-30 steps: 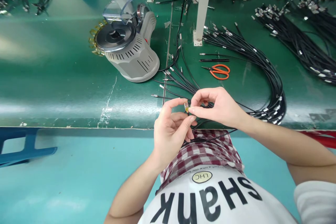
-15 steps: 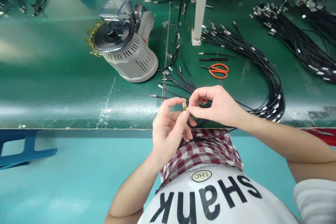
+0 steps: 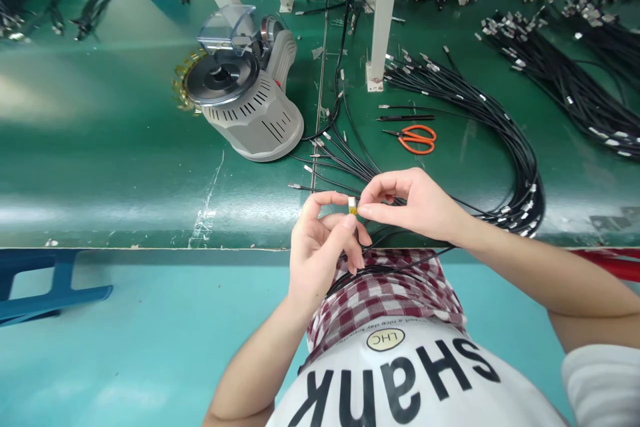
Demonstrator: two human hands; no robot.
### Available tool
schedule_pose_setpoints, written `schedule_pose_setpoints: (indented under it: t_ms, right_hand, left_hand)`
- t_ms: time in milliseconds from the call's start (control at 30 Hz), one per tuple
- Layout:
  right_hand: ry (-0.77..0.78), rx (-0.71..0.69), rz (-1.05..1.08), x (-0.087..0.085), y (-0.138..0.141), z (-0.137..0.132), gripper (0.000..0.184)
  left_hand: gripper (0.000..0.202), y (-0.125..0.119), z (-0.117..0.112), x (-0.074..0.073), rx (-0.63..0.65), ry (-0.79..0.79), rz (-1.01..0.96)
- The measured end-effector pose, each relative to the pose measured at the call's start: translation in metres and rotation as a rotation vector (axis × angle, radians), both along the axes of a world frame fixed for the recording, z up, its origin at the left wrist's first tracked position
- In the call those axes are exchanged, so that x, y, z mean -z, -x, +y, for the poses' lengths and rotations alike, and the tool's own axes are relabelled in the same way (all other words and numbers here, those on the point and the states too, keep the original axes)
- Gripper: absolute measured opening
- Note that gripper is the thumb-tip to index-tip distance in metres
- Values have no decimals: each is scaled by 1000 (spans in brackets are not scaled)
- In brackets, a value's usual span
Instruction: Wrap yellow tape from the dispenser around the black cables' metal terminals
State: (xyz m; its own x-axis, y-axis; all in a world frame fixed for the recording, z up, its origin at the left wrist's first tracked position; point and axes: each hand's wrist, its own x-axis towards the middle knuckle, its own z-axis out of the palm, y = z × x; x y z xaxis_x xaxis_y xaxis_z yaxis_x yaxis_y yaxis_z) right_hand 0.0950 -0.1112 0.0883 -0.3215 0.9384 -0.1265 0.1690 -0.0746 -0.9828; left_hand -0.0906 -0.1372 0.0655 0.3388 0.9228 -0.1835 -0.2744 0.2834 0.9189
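Observation:
A small metal cable connector (image 3: pixel 352 201) with a bit of yellow tape (image 3: pixel 353 209) on its lower part stands between both hands, just above the table's front edge. My left hand (image 3: pixel 320 240) grips it between index finger and thumb, the other fingers curled below. From the right, my right hand (image 3: pixel 407 203) is closed in a pinch, thumb and index tips at the connector's side; whatever lies between those tips is hidden. Black cable (image 3: pixel 385 269) runs beneath the hands and across the lap.
A grey tape dispenser (image 3: pixel 250 107) with yellow tape pieces round its wheel stands left. Orange-handled scissors (image 3: pixel 417 139) and black tweezers (image 3: pixel 406 118) lie beyond the hands. Bundled black cables (image 3: pixel 515 147) curve at right. White posts (image 3: pixel 384 13) rise behind; a blue stool (image 3: pixel 55 287) stands lower left.
The connector has turned slightly in the fingers, and more of its yellow tape shows. Both hands stay in nearly the same place; the whole view has shifted a little.

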Motion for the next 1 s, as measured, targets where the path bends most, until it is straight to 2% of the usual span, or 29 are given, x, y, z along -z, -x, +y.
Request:
schedule_pose_setpoints:
  t_ms: [167,333,800,900,1000]
  right_hand:
    - [-11,-11,37,4,-1,0,14]
    - [65,-4,118,13,2,3,20]
    - [54,-34,156,24,8,8,21]
    - [15,-27,141,23,12,4,18]
    - [-98,30,54,20,16,-2,14]
  left_hand:
    - [22,1,2,6,10,86,-16]
    - [19,1,2,6,-17,155,-103]
    - [16,1,2,10,26,204,-123]
    - [20,2,1,10,0,174,-96]
    - [25,4,0,10,-64,119,-20]
